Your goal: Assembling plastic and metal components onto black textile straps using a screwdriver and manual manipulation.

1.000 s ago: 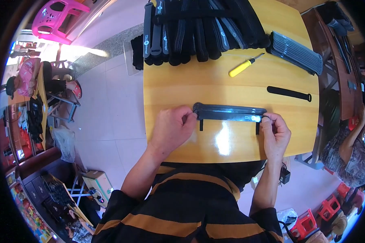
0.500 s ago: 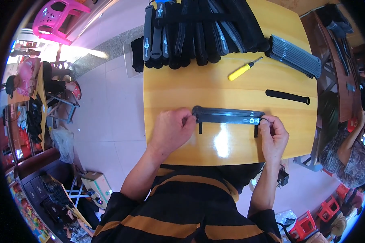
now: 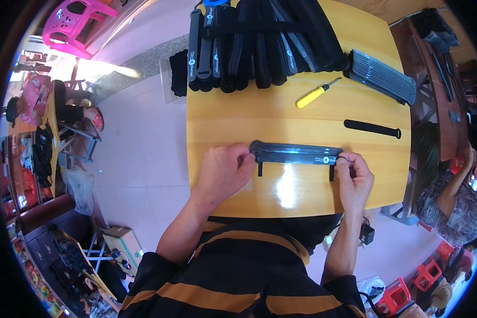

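Observation:
A small stack of dark grey fabric straps (image 3: 297, 153) lies lengthwise across the table in front of me, a pale printed mark near its right end. My left hand (image 3: 225, 168) pinches the stack's rounded left end, fingers curled. At the other end, my right hand (image 3: 356, 177) grips the straps between thumb and forefinger. Two short black strips stick out below the stack, the left one (image 3: 260, 169) near my left fingertips and the right one (image 3: 332, 173) beside my right thumb. What they belong to is unclear.
Beyond the straps lie a yellow-handled screwdriver (image 3: 311, 97) and a single black strap (image 3: 372, 129). Bundled black straps (image 3: 259, 47) fill the table's far side; a grey strap stack (image 3: 382, 77) sits far right. A person (image 3: 450, 196) is at the right, another (image 3: 34, 100) at the left.
Both hands keep their hold on the two ends of the strap stack. The whole view has shifted very slightly; nothing else has visibly moved.

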Tool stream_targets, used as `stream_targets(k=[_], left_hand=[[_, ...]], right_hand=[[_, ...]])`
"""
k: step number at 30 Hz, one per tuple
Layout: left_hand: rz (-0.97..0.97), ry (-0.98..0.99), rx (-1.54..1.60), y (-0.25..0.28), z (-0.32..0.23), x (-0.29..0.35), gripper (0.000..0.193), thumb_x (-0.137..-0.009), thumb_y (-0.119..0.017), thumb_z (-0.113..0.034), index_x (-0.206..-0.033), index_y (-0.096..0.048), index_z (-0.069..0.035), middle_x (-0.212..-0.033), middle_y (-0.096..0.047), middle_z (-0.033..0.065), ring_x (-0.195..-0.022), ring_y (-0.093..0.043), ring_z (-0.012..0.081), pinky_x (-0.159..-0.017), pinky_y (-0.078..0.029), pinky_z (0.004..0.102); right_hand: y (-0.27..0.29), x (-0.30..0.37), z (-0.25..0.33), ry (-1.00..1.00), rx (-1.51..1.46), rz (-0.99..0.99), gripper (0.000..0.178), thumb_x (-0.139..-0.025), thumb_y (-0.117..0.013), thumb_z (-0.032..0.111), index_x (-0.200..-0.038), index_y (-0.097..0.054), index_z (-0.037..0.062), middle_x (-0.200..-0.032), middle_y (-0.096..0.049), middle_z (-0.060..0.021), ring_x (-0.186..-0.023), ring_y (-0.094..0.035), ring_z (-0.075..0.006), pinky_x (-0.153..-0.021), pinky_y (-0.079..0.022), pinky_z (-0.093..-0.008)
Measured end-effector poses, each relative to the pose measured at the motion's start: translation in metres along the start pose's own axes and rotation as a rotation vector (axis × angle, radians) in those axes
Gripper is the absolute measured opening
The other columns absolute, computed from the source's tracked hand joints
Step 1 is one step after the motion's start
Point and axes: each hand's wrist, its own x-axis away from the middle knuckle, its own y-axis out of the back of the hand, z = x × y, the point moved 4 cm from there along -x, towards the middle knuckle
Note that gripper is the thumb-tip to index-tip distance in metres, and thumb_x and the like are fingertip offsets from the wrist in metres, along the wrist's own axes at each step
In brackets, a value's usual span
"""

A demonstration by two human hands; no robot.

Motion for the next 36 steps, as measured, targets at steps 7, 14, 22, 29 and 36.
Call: stream_targets(k=[7,14,22,29,36], left_hand=[[-0.038,-0.046,0.03,-0.002,0.001,0.002,0.017,-0.088,-0.071,-0.009,-0.074,-0.065,0.0,-0.055,-0.054,0.0144,-0.046,-0.053,0.0208,-0.048,-0.039,0.0369],[-0.061,-0.042,0.024,-0.002,0.002,0.002,0.019,-0.087,-0.071,-0.011,-0.073,-0.065,-0.001,-0.056,-0.054,0.0151,-0.046,-0.052,0.0221,-0.048,-0.04,0.0373],[-0.07,-0.084,0.009,-0.004,0.006,0.001,0.02,-0.086,-0.07,-0.011,-0.071,-0.064,0.0,-0.055,-0.055,0.0147,-0.046,-0.054,0.0223,-0.049,-0.042,0.038],[-0.069,-0.104,-0.001,-0.004,0.006,0.0,0.02,-0.086,-0.071,-0.01,-0.071,-0.065,0.001,-0.055,-0.056,0.0146,-0.045,-0.055,0.0224,-0.048,-0.042,0.0383],[-0.086,-0.111,-0.011,-0.002,0.004,0.001,0.018,-0.086,-0.072,-0.01,-0.071,-0.066,0.0,-0.055,-0.058,0.0142,-0.046,-0.057,0.023,-0.048,-0.043,0.0379]], right_hand=[[0.001,0.0,-0.004,-0.009,-0.046,-0.007,0.004,-0.099,-0.07,0.004,-0.101,-0.072,0.0002,-0.078,-0.062,0.006,-0.069,-0.052,-0.0014,-0.062,-0.043,-0.0187],[0.0,-0.001,-0.004,0.032,0.043,-0.049,0.005,-0.097,-0.072,0.006,-0.098,-0.072,0.0006,-0.073,-0.063,0.0055,-0.065,-0.052,-0.0012,-0.059,-0.043,-0.0199],[0.001,-0.001,0.0,0.059,0.099,-0.045,0.006,-0.096,-0.073,0.007,-0.096,-0.071,0.0011,-0.072,-0.066,0.0022,-0.064,-0.056,-0.0033,-0.059,-0.047,-0.022],[0.002,0.0,0.005,0.092,0.164,-0.074,0.006,-0.094,-0.074,0.007,-0.093,-0.069,0.0017,-0.071,-0.065,0.0018,-0.063,-0.057,-0.0039,-0.06,-0.048,-0.0226],[0.002,0.0,0.008,0.102,0.211,-0.086,0.007,-0.092,-0.074,0.007,-0.091,-0.07,0.0017,-0.069,-0.066,-0.0005,-0.062,-0.059,-0.0067,-0.06,-0.05,-0.0252]])
